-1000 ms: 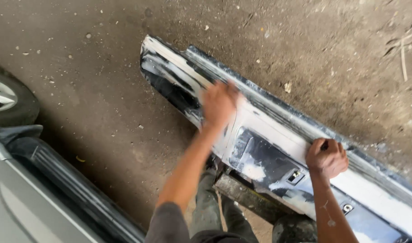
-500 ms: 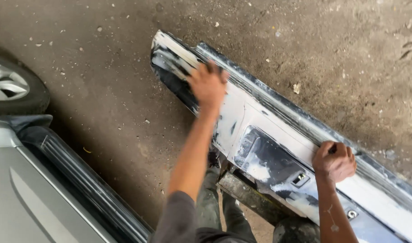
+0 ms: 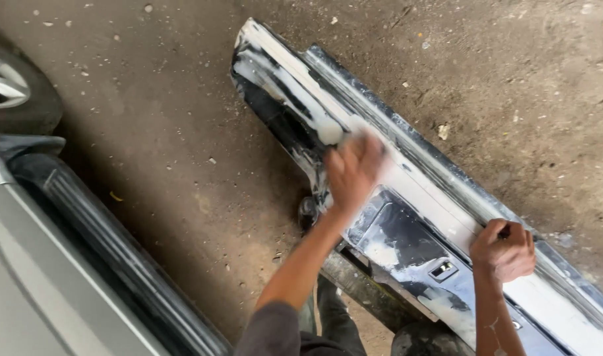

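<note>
My left hand (image 3: 354,168) lies flat on the car bumper (image 3: 407,224), blurred, pressed on the white filler patch near its middle; can't tell if anything is under the palm. My right hand (image 3: 504,250) has a closed grip over the bumper's upper edge. Bumper lies slantwise on the dirt floor (image 3: 156,132), dark with white smears. Grey car (image 3: 44,283) and its wheel (image 3: 11,86) at left, well apart

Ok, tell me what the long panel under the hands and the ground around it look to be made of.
Long panel: likely moulded plastic car trim, dark glossy paint dulled by whitish, chalky filler or sanding residue; material uncertain. Ground: bare brown packed dirt or rough concrete, matte, strewn with small stones.
</note>
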